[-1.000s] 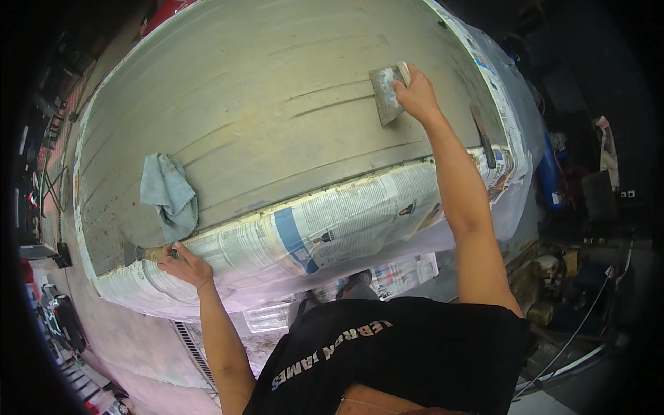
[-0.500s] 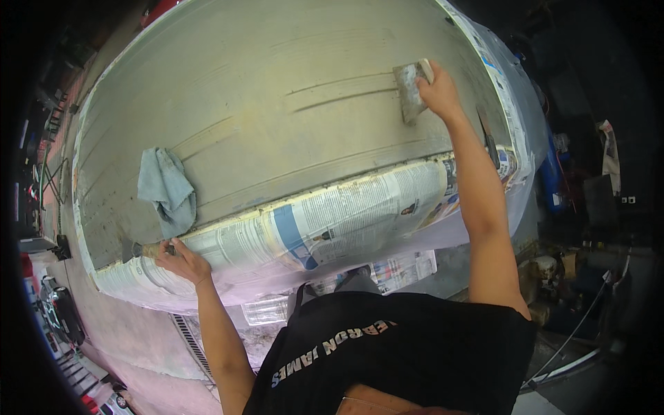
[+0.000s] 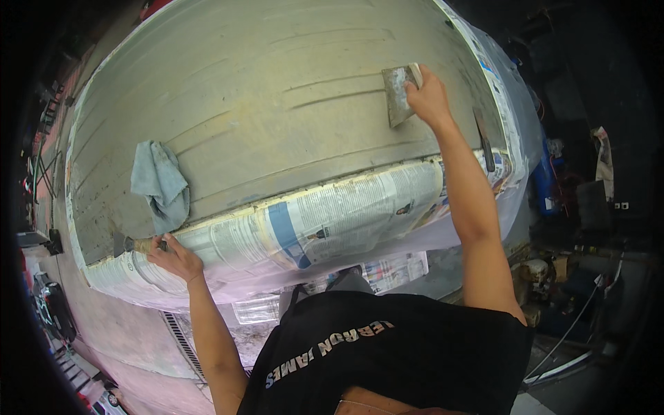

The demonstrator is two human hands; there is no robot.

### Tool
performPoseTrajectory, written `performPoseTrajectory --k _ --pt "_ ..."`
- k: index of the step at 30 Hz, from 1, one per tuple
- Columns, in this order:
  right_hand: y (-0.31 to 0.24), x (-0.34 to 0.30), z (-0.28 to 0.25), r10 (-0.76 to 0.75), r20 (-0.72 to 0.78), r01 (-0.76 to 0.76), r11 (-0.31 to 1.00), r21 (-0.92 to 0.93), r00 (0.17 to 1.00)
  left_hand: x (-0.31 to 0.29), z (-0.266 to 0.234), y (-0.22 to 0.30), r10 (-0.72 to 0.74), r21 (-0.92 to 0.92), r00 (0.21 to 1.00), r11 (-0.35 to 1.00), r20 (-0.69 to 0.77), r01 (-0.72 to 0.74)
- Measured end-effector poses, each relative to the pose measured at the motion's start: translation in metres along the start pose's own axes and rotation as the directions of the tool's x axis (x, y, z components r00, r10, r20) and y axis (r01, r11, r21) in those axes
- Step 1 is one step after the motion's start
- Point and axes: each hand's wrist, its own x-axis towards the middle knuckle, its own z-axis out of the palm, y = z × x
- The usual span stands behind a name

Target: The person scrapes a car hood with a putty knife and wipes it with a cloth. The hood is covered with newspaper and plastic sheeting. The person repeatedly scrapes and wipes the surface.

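My right hand (image 3: pixel 429 97) grips a spreader (image 3: pixel 396 104), a flat grey-smeared plate with a pale back edge. Its lower edge meets or hovers just over a broad grey-beige panel (image 3: pixel 263 131) with long raised ridges; I cannot tell which. At the panel's near left edge, my left hand (image 3: pixel 176 257) is closed round the wooden handle of a putty knife (image 3: pixel 142 245). Its dark blade points left over the panel's corner. A crumpled blue-grey cloth (image 3: pixel 160 183) lies on the panel just beyond my left hand.
Taped newspaper (image 3: pixel 346 214) and thin plastic sheeting (image 3: pixel 290 252) cover the panel's near side. A slim dark-handled tool (image 3: pixel 484 142) lies near the right edge. A floor grate (image 3: pixel 181 339) runs at lower left, and clutter (image 3: pixel 546 277) stands at the right.
My right hand and the spreader have shifted slightly left across the panel. The whole view has moved a little, so the dark-handled tool shows more fully. My left hand keeps its hold.
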Motion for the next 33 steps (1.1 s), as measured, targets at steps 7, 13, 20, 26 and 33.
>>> performPoseTrajectory --k 7,13,20,26,33 --pt "-0.007 -0.010 0.003 0.013 -0.030 -0.010 0.997 0.080 0.999 0.001 -0.001 -0.006 0.037 0.064 0.999 0.997 0.003 -0.037" --pt "0.088 -0.002 -0.022 0.509 -0.197 -0.365 0.791 0.491 0.838 0.001 0.002 -0.005 -0.005 -0.005 1.000 1.000 -0.006 0.005" --pt "0.074 -0.028 -0.019 0.557 0.212 -0.561 0.586 0.585 0.803 0.001 -0.001 0.003 -0.010 -0.010 1.000 1.000 -0.003 0.010" --pt "0.004 -0.055 0.024 0.334 0.070 -0.331 0.844 0.423 0.940 0.001 0.000 0.003 0.003 0.017 1.000 1.000 -0.003 -0.003" --pt "0.036 -0.026 -0.011 0.639 -0.100 -0.359 0.546 0.757 0.763 0.001 -0.002 -0.001 0.029 -0.002 0.999 1.000 -0.016 -0.029"
